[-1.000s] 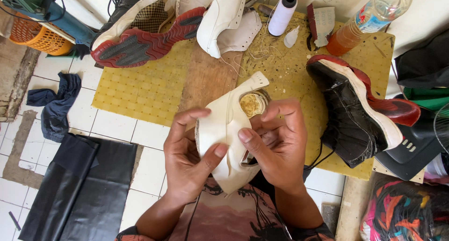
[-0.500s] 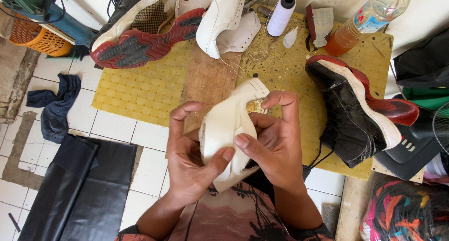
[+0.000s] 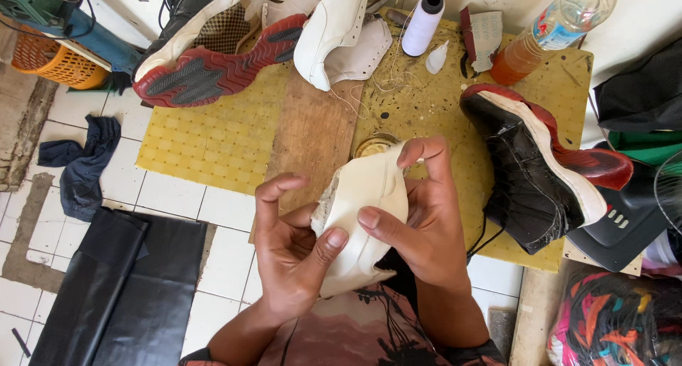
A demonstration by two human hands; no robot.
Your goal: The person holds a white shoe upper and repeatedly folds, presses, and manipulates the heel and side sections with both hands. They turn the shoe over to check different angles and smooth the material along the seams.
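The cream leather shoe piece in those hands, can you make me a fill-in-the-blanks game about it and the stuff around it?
1. Both hands, left hand and right hand, hold the cream leather shoe piece in a ____ grip.
2. The white thread spool stands on the ____ mat.
3. The black high-top shoe has a ____ sole.
4. The clear plastic bottle holds ____ liquid.

Missing words: two-handed; yellow; red; orange

cream shoe piece [image 3: 366, 217] | yellow dotted mat [image 3: 213, 135] | black-red shoe [image 3: 540, 160]

Bright, even daylight; soft shadows; sharp focus throughout
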